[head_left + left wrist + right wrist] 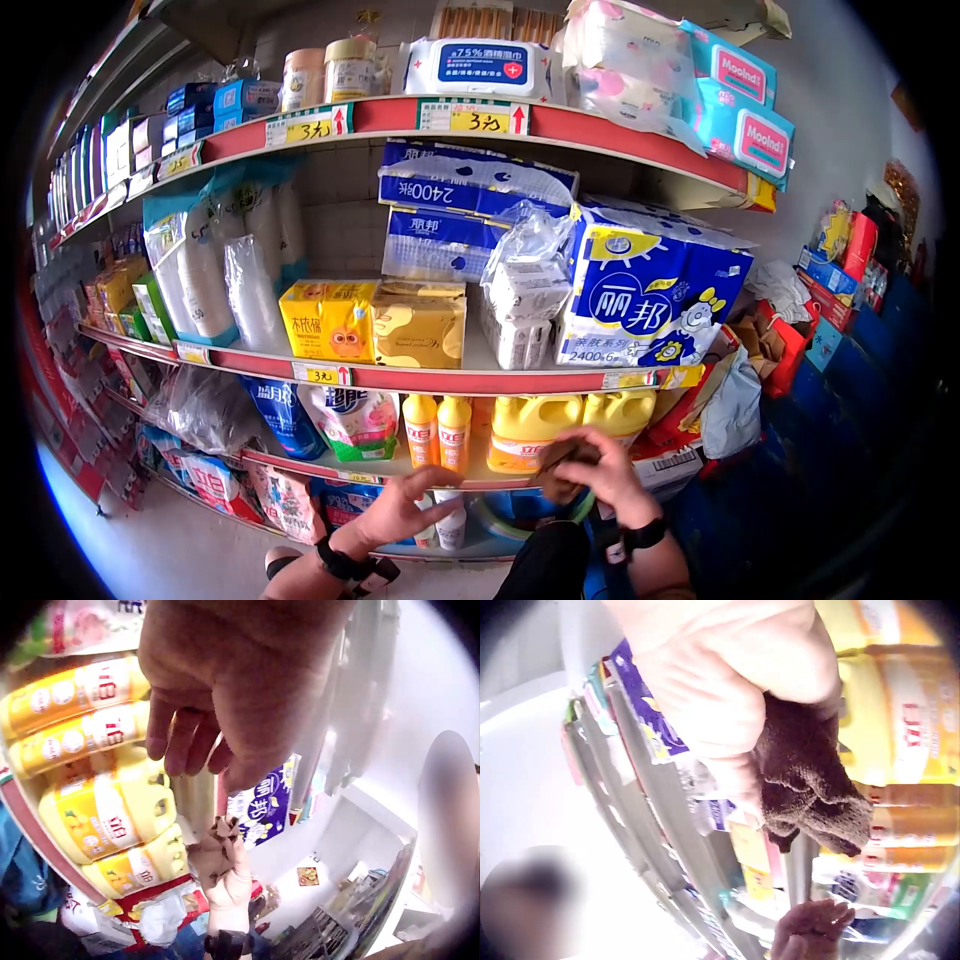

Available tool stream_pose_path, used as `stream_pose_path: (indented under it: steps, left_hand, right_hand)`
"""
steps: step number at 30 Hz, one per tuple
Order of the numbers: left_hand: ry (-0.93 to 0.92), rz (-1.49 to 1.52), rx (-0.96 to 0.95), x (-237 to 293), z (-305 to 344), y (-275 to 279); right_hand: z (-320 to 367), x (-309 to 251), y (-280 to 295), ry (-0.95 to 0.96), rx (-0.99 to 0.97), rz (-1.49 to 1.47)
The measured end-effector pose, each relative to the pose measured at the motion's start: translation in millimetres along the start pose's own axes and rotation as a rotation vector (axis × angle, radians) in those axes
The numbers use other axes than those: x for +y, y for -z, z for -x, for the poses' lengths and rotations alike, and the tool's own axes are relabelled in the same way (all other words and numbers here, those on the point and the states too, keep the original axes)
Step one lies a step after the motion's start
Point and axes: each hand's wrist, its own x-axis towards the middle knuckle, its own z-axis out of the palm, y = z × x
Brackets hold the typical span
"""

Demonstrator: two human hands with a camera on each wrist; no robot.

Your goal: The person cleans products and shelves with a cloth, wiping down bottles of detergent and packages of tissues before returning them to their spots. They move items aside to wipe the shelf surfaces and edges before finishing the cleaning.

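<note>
A brown cloth (806, 776) is bunched in my right hand (735, 690), whose fingers curl round it in the right wrist view. In the head view that right hand (605, 475) is in front of the yellow jugs (535, 425) on the lower shelf. My left hand (405, 510) holds nothing, its fingers loosely bent, below two yellow bottles (437, 430). The left wrist view shows the left hand (232, 682) close up with fingers relaxed, and the cloth (223, 829) in the other hand beyond it.
Blue tissue packs (650, 290), a yellow box (330, 320) and bagged cups (190, 270) stand on the middle shelf. Wipes (480, 70) lie on the top shelf. Detergent bags (350, 420) stand left of the bottles. A grey bag (732, 408) and boxes are piled at right.
</note>
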Motion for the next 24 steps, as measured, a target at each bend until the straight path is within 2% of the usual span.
stream_pose_path:
  steps: [1,2,4,8,9,10,11,12,14,16,18,20,22,24]
  left_hand:
    - [-0.202,-0.115,0.070,7,-10,5]
    - [-0.139,-0.112,0.058,21,-16,13]
    - [-0.369,-0.225,0.155,32,-37,22]
    - [-0.488,-0.359,0.254,58,-68,34]
    - [-0.574,-0.418,0.295,54,-79,34]
    - [-0.593,-0.536,0.302,52,-85,34]
    - [-0.598,-0.587,0.279,51,-91,32]
    - [-0.601,-0.638,0.256,50,-97,29]
    - [-0.660,-0.732,0.257,37,-113,19]
    - [-0.727,-0.823,0.256,27,-125,13]
    - [-0.750,-0.961,0.291,18,-130,7]
    - [-0.737,-0.972,0.289,7,-131,2]
    - [-0.723,-1.003,0.359,2,-132,-2]
    - [-0.739,-0.983,0.366,-3,-135,-2]
  right_hand:
    - [-2,-13,10,0.075,0.102,0.033]
    - [-4,-25,20,0.149,0.205,0.067]
    - [-11,-59,31,0.411,0.392,0.063]
    - [-35,-119,60,0.804,0.806,0.245]
    - [-44,-130,67,0.884,0.848,0.241]
    - [-53,-140,73,0.963,0.890,0.236]
    - [-62,-151,73,1.040,0.939,0.350]
    - [-70,-158,68,1.039,0.965,0.370]
    - [-90,-159,66,1.097,0.971,0.524]
    - [-115,-145,67,1.082,0.862,0.850]
    - [-121,-128,44,1.123,0.789,1.038]
    - [-121,-104,26,1.064,0.566,1.097]
    - [-119,-87,18,1.144,0.345,1.353]
    - [-107,-78,23,1.053,0.256,1.555]
